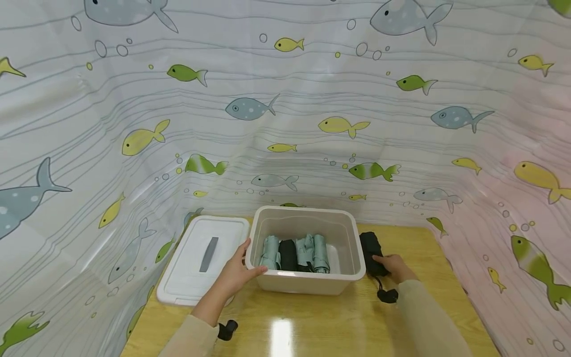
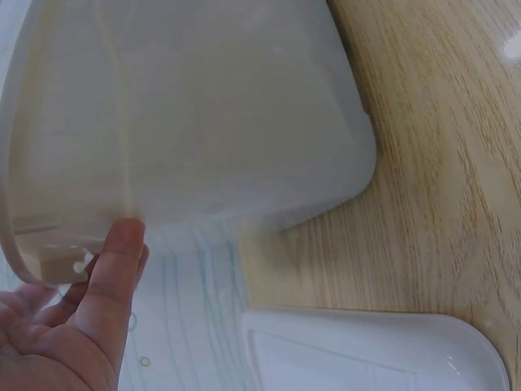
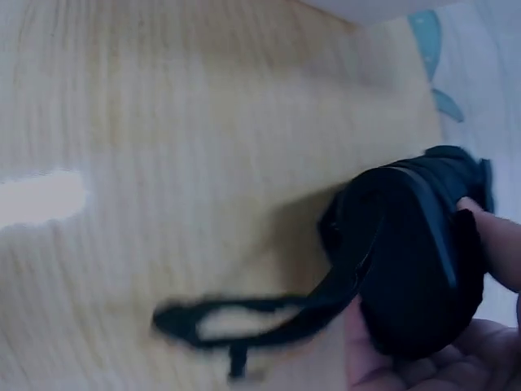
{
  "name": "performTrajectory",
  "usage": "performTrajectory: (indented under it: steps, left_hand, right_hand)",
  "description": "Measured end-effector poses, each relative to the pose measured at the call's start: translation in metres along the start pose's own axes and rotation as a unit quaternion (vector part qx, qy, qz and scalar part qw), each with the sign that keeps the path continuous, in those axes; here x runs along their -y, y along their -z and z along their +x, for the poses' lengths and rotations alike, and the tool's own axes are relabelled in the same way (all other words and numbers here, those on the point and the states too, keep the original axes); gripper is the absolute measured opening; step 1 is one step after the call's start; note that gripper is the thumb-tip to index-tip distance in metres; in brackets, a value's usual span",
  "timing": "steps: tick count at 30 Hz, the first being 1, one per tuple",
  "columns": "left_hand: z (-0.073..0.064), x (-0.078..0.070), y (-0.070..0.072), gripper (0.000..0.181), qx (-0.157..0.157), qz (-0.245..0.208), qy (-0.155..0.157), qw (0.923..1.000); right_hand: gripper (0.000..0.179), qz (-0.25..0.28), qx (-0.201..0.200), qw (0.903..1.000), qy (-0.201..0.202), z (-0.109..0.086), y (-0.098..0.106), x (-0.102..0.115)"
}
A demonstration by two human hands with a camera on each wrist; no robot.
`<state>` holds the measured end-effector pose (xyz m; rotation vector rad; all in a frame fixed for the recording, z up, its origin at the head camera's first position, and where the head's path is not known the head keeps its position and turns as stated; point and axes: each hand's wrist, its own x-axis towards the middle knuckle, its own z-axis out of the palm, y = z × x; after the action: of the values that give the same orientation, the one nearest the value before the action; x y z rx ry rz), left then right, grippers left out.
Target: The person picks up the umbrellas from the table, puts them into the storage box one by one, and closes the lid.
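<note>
A beige plastic bin (image 1: 308,283) stands on the table, holding a row of rolled teal bundles (image 1: 320,254) and a black bundle (image 1: 288,255). At its left front corner, my left hand (image 1: 238,272) grips the rim, with fingers against the outer wall (image 2: 203,122) in the left wrist view. Right of the bin, my right hand (image 1: 394,267) holds a black folded umbrella (image 1: 372,250). The right wrist view shows the umbrella (image 3: 415,269) between thumb and fingers, with its strap (image 3: 269,318) hanging in a loop.
A white lid (image 1: 183,267) with a grey handle (image 1: 208,254) lies left of the bin. The wooden table (image 1: 330,322) runs up to a fish-printed curtain (image 1: 294,99) behind and on both sides.
</note>
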<state>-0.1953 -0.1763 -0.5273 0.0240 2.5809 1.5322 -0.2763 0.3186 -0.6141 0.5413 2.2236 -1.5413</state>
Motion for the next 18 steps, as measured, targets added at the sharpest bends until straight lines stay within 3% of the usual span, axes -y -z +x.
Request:
performTrajectory:
  steps: [5, 8, 14, 18]
  left_hand:
    - [-0.001, 0.0, 0.0, 0.111, 0.001, 0.0, -0.002, 1.0]
    - [-0.001, 0.002, -0.001, 0.111, 0.001, -0.003, -0.003, 1.0]
    - [-0.002, 0.002, -0.001, 0.112, 0.002, -0.002, -0.007, 1.0]
    - [-0.002, 0.002, 0.001, 0.112, 0.0, 0.001, -0.006, 1.0]
  right_hand:
    - [0.071, 0.045, 0.024, 0.9981, -0.035, -0.005, 0.011, 0.009]
    - [0.068, 0.03, 0.026, 0.9986, -0.036, -0.011, 0.018, 0.015]
    - [0.069, -0.085, 0.034, 0.9957, -0.007, -0.027, 0.034, 0.032]
    - [0.071, -0.193, 0.019, 0.9807, 0.028, -0.037, 0.043, 0.053]
